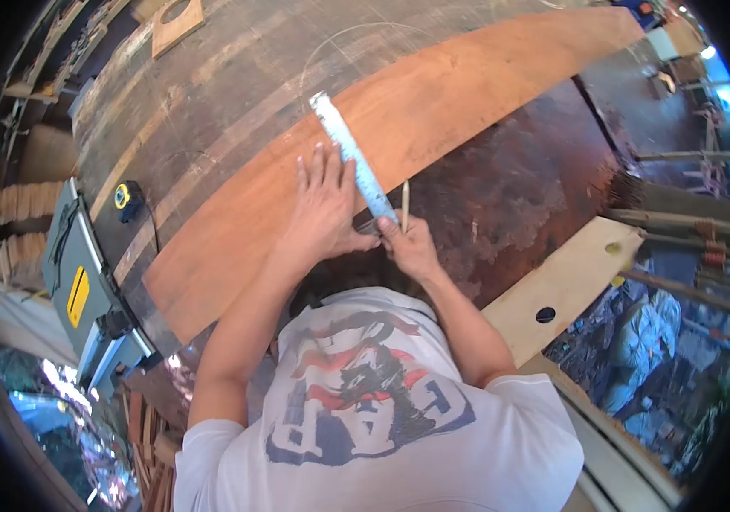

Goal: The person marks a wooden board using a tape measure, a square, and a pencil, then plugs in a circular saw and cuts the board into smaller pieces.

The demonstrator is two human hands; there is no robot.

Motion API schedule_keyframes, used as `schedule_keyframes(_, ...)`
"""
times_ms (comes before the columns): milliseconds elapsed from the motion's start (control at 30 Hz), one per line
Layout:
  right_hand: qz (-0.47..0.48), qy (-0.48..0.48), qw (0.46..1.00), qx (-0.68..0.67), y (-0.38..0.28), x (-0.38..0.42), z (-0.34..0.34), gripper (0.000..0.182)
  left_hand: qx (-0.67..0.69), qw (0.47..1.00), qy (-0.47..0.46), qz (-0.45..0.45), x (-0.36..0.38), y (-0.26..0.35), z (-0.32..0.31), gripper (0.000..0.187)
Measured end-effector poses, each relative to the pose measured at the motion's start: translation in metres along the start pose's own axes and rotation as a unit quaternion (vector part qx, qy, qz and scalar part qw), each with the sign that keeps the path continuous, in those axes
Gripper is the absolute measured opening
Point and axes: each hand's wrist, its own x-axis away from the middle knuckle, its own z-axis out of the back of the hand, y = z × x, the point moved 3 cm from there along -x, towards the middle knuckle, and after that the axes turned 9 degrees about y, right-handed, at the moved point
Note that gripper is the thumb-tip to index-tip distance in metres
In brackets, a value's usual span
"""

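Note:
A long reddish-brown wooden board lies slantwise across the workbench. Over its width rests a metal ruler, its far end just past the board's far edge. My left hand lies flat on the board with fingers stretched, the fingertips beside the ruler and the thumb pointing toward its near end. At that near end, my right hand grips the ruler between thumb and fingers. A pencil sticks up from the same hand, point away from me.
A yellow-black tape measure sits on the bench at left, near a grey folding tool with a yellow insert. A pale plank with holes lies at right. A wood piece with a round hole is at upper left.

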Motion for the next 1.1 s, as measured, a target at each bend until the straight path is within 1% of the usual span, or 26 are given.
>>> schedule_keyframes(67,-0.009,-0.028,0.999,-0.034,-0.016,-0.023,0.017,0.039,-0.006,1.000,0.003,0.003,-0.029,0.008,-0.005,0.131)
schedule_keyframes(100,-0.038,-0.047,0.997,-0.040,-0.020,-0.034,0.023,0.040,-0.022,1.000,-0.014,0.006,-0.040,0.010,-0.005,0.131)
schedule_keyframes(133,-0.042,-0.052,0.997,-0.042,-0.024,-0.040,0.023,0.041,-0.033,0.999,-0.023,0.019,-0.047,0.010,-0.003,0.131)
schedule_keyframes(200,-0.058,-0.061,0.996,-0.035,-0.029,-0.046,0.031,0.043,-0.042,0.997,-0.042,0.050,-0.054,0.016,-0.003,0.131)
schedule_keyframes(300,-0.093,-0.060,0.993,-0.046,-0.021,-0.048,0.034,0.045,-0.025,0.997,-0.038,0.063,-0.056,0.018,-0.005,0.132)
schedule_keyframes(400,-0.077,-0.070,0.994,-0.044,-0.026,-0.050,0.034,0.045,-0.020,0.997,-0.031,0.062,-0.061,0.020,-0.002,0.130)
schedule_keyframes(500,-0.060,-0.057,0.995,-0.052,-0.033,-0.046,0.032,0.045,-0.014,0.999,-0.010,0.039,-0.058,0.016,-0.004,0.128)
schedule_keyframes(600,-0.070,-0.053,0.994,-0.065,-0.026,-0.049,0.030,0.044,-0.005,0.999,-0.006,0.043,-0.058,0.015,-0.007,0.126)
schedule_keyframes(700,-0.082,-0.046,0.994,-0.062,-0.029,-0.048,0.030,0.042,-0.009,0.998,-0.038,0.059,-0.059,0.015,-0.005,0.130)
schedule_keyframes(900,-0.058,-0.028,0.995,-0.076,-0.024,-0.047,0.028,0.041,-0.001,0.998,-0.029,0.054,-0.057,0.013,-0.008,0.130)
schedule_keyframes(1000,-0.033,-0.019,0.997,-0.064,-0.024,-0.047,0.028,0.041,0.010,0.999,0.007,0.035,-0.056,0.013,-0.009,0.127)
schedule_keyframes(1100,-0.050,-0.013,0.995,-0.080,-0.022,-0.046,0.027,0.041,0.009,0.999,0.002,0.035,-0.057,0.011,-0.010,0.128)
